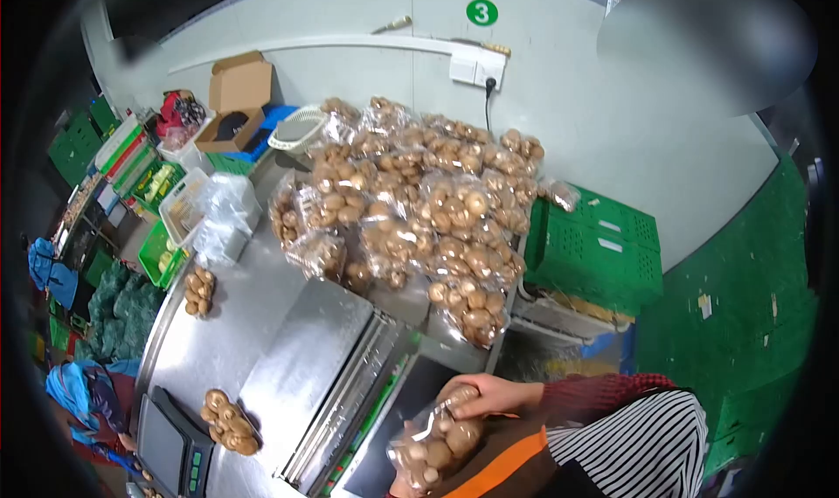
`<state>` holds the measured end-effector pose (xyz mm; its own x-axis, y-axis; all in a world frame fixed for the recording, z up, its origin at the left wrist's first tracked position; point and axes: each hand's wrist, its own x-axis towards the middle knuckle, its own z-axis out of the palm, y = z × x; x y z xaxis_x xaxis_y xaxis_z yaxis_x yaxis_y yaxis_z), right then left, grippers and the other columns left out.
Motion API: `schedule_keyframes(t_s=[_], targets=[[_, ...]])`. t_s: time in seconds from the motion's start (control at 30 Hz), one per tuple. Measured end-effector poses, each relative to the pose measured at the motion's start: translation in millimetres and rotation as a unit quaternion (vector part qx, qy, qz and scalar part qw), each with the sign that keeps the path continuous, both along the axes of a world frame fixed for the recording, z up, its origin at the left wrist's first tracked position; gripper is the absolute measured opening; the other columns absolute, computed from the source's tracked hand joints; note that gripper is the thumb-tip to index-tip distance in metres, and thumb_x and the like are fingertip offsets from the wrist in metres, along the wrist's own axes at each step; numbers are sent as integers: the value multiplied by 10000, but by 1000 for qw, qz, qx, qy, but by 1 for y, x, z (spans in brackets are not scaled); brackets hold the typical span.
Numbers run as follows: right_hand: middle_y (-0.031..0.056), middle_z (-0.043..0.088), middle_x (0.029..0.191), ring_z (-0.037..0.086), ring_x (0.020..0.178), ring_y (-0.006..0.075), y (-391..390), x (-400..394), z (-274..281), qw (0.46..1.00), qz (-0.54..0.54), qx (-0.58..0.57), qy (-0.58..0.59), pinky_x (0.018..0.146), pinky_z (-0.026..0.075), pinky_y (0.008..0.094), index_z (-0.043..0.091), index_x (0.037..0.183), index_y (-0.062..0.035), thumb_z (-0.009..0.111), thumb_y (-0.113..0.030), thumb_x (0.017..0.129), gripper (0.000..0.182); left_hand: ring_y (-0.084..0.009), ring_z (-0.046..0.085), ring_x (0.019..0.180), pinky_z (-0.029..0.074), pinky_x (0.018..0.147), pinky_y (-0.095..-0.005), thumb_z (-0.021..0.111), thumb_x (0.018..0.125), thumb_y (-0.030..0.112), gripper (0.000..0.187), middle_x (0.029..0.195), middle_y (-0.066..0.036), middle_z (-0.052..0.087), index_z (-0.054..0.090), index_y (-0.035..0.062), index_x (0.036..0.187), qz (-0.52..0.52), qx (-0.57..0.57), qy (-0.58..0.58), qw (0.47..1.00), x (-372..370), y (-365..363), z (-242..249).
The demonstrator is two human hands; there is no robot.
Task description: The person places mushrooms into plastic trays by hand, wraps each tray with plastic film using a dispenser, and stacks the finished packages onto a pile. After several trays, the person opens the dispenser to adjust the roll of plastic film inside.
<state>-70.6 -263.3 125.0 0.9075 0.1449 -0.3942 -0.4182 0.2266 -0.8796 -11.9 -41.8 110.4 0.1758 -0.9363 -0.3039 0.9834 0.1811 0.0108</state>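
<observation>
your right hand [485,395] grips the top of a clear bag of mushrooms [434,446], fingers curled over it, low beside the steel table [236,323]; your left hand is out of view; a heap of filled bags [419,210] lies beyond

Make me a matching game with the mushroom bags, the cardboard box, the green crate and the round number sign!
Things:
1. Clear plastic bag of brown mushrooms
2. Open brown cardboard box
3. Green plastic crate
4. Round green sign with a 3

Places:
A. high on the white wall
B. right of the big mushroom pile
C. held by a hand
D. far left, behind the pile

Pairs: 1-C, 2-D, 3-B, 4-A
</observation>
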Motion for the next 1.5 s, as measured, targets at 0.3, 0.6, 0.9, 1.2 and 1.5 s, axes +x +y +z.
schedule_keyframes(t_s=[0.3, 0.6, 0.9, 1.2, 1.5], targets=[[114, 644, 1182, 665, 978, 213, -208, 285, 59, 939, -276, 70, -191, 796, 581, 354, 561, 1234, 28, 627, -271, 950, 418, -255, 606, 1083, 468, 961, -382, 484, 1019, 324, 379, 1173, -138, 636, 575, 16, 1219, 198, 234, -233, 923, 63, 5, 10], [96, 650, 990, 629, 855, 148, -83, 481, 13, 970, -214, -58, -98, 715, 521, 292, 529, 1204, -57, 593, -300, 953, 355, -132, 506, 625, 431, 531, -275, 600, 942, 130, 183, 744, -64, 543, 579, -52, 946, 502, 563, -348, 556, 90, 78, 3], [186, 579, 1268, 503, 1228, 340, 322, 434, -60, 779, 275, -235, -513, 1048, 390, 386, 621, 1217, -39, 639, -516, 851, 602, -401, 250, 1396, 254, 1148, -463, 939, 542, 341, 1263, 1494, -275, 241, 183, -37, 1480, 309, 787, -492, 208, 169, 210, -29], [172, 583, 1253, 499, 1196, 382, 249, 386, -63, 773, 283, -382, -421, 1017, 400, 439, 585, 1254, -56, 594, -518, 864, 605, -403, 447, 1256, 368, 1066, -471, 933, 489, 424, 1211, 1362, -234, 461, 324, -40, 1427, 238, 660, -664, 260, 210, 171, -42], [273, 439, 1381, 399, 1319, 408, 80, 287, -47, 833, 86, -472, -276, 1089, 324, 460, 368, 1430, -8, 561, -479, 928, 715, -408, 308, 1389, 258, 1150, -469, 926, 381, 518, 1372, 1487, -229, 339, 281, 12, 1481, 152, 482, -812, 293, 200, 106, -17]])
